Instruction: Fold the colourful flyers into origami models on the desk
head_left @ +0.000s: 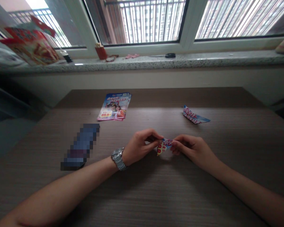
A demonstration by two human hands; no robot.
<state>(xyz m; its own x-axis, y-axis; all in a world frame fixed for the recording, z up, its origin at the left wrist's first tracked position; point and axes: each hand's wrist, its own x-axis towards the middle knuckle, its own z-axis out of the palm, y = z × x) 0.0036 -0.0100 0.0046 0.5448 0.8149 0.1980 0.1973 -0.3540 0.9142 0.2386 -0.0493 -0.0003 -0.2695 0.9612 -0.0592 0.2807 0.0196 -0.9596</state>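
A small folded piece of printed paper [164,145], in blue, red, white and yellow, is held just above the table between both hands. My left hand [139,146], with a silver watch [119,159] on its wrist, pinches its left upper edge between thumb and fingers. On the other side, my right hand [191,148] grips the paper's right corner with thumb and forefinger. The other right fingers curl below, partly hidden. Farther back to the right lies another folded paper piece [194,116], long and pointed, with similar print.
A stack of printed flyers [115,107] lies at the back left of the wooden table [151,195]. A pixelated flat dark object [81,146] rests near my left forearm. On the windowsill are scissors [169,55], a red holder [100,52] and a red food bag [34,44].
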